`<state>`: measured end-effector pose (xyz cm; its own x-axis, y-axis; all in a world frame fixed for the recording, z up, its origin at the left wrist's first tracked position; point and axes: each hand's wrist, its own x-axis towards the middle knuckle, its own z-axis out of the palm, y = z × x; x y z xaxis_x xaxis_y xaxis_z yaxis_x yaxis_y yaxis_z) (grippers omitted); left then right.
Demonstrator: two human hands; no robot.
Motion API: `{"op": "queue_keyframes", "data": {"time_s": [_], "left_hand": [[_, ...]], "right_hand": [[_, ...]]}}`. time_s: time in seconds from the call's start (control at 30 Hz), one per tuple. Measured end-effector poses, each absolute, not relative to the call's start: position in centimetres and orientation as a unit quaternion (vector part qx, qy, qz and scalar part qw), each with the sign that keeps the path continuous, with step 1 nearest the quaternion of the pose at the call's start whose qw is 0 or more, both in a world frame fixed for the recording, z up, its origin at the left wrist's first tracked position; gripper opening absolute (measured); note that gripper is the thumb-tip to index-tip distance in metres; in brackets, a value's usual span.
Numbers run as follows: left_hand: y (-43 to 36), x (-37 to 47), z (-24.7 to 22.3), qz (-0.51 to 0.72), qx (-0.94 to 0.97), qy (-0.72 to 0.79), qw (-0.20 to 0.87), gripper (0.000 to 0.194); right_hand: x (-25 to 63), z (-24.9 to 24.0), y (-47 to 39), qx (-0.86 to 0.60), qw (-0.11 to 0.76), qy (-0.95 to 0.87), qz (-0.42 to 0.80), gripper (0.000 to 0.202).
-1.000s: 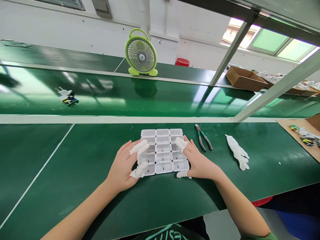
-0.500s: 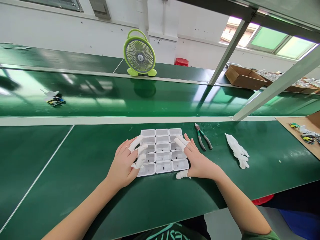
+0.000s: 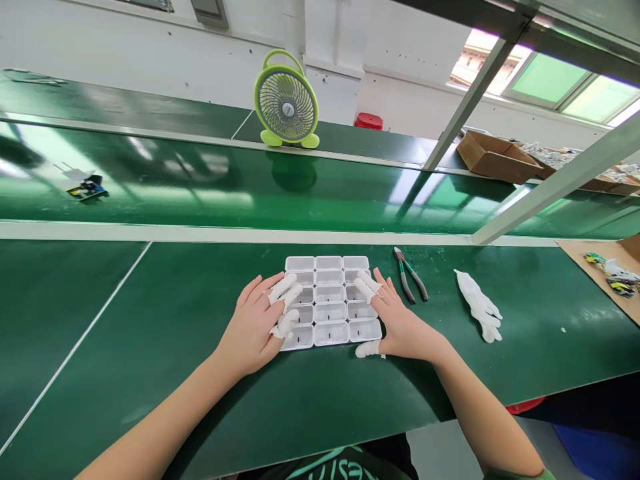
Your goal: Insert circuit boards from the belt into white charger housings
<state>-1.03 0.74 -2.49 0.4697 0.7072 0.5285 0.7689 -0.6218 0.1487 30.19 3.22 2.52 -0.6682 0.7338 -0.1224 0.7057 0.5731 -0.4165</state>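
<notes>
On the bench (image 3: 150, 320), near its back edge, left hand (image 3: 254, 328) and right hand (image 3: 401, 325), fingers parted, touch a tray (image 3: 331, 323): likely light, stiff; grip sides.

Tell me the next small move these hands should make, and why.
I'd probably lift the fingers of the left grip slightly outward, off the white boxes. Its white-covered fingers lie over the left column and hide parts of it, while the middle column shows fully. The right grip at the opposite side could likely steady the boxes.
</notes>
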Motion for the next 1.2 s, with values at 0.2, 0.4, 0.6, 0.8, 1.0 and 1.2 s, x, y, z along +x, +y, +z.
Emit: {"op": "queue_keyframes", "data": {"time_s": [0.2, 0.4, 0.6, 0.8, 1.0, 1.2], "left_hand": [[0.74, -0.94, -2.41, -0.283, -0.857, -0.427, 0.054, 0.032], [0.79, -0.97, -2.27, -0.299, -0.853, -0.424, 0.052, 0.031], [0.66, -1.1, -2.36, -0.287, -0.855, -0.429, 0.055, 0.023], [0.7, -0.99, -2.33, -0.275, -0.852, -0.443, 0.049, 0.025], [0.81, -0.95, -2.3, -0.273, -0.852, -0.446, 0.04, 0.026], [0.74, -0.75, -2.36, -0.275, -0.85, -0.449, 0.038, 0.029]], "right_hand": [[30.24, 2.34, 3.27, -0.401, 0.035, -0.89, 0.215, 0.126], [30.26, 2.21, 3.2, -0.394, 0.047, -0.892, 0.217, 0.13], [30.34, 2.15, 3.13, -0.393, 0.052, -0.894, 0.21, 0.131], [30.3, 2.1, 3.15, -0.392, 0.047, -0.896, 0.202, 0.13], [30.2, 2.02, 3.1, -0.392, 0.044, -0.898, 0.196, 0.132], [30.08, 2.01, 3.15, -0.392, 0.04, -0.897, 0.198, 0.13]]}}
